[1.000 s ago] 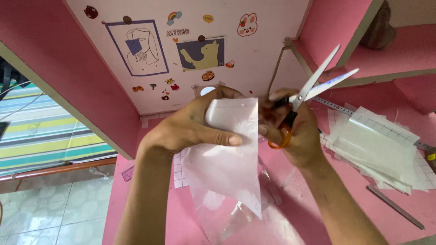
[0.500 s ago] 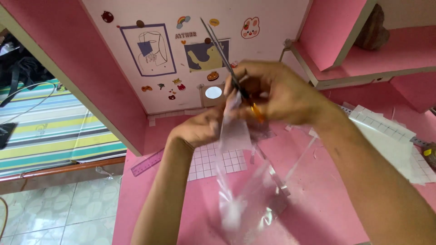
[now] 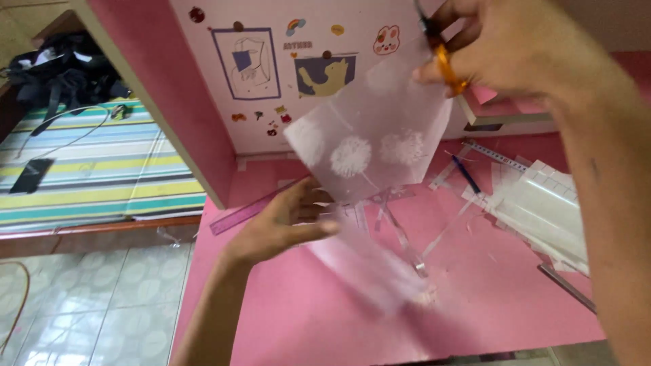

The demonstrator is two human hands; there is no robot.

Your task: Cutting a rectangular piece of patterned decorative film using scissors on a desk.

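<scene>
Sheet (image 3: 369,146): clear plastic with white dandelion print, raised above pink desk (image 3: 305,318), tilted, giving scissors free access to upper edge. Left hand (image 3: 285,227) supports lower edge, fingers loosely curled. Right hand (image 3: 505,44) closed on orange scissors (image 3: 444,64) at top corner. Ruler (image 3: 247,211), paper stack (image 3: 542,207) lie apart on desk.

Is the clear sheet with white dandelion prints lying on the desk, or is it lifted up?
Lifted. The clear sheet is tilted above the pink desk; the left hand is at its lower edge.
</scene>
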